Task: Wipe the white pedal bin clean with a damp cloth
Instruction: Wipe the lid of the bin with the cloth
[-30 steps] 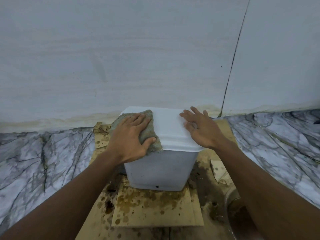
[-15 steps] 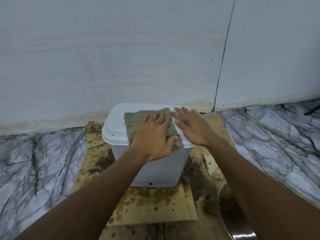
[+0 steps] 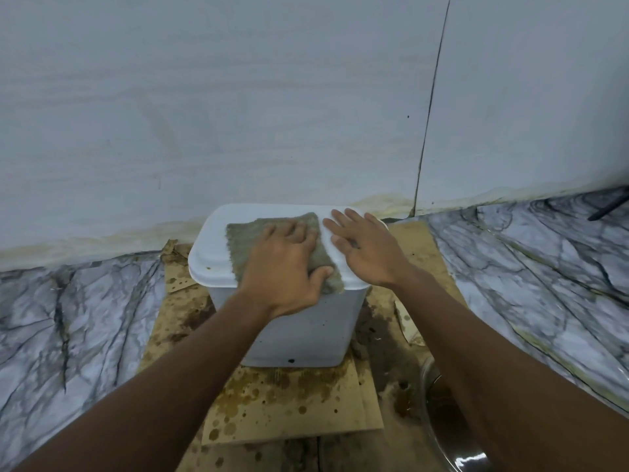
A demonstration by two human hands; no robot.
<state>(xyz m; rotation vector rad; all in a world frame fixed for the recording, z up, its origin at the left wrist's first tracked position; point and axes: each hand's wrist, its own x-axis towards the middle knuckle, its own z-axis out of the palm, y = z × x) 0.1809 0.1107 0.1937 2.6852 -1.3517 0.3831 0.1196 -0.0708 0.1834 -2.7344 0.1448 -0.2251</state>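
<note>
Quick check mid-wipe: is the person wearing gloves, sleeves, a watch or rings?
No. The left hand and right hand are bare: no gloves, rings or watch in view. The left forearm and right forearm are bare too; no sleeve shows before the frame edge.

The grey-green cloth (image 3: 245,240) lies on the lid of the white plastic pedal bin (image 3: 308,335). The bin stands on stained brown cardboard (image 3: 289,407), before the pale wall (image 3: 238,114).

I see bin (image 3: 299,335) upright on stained cardboard (image 3: 289,403): white, boxy, lid (image 3: 211,257) closed, dark specks low on front wall. Cloth (image 3: 245,240): grey-green, coarse, spread flat on lid centre-right, near corner drooping over the front rim.
</note>
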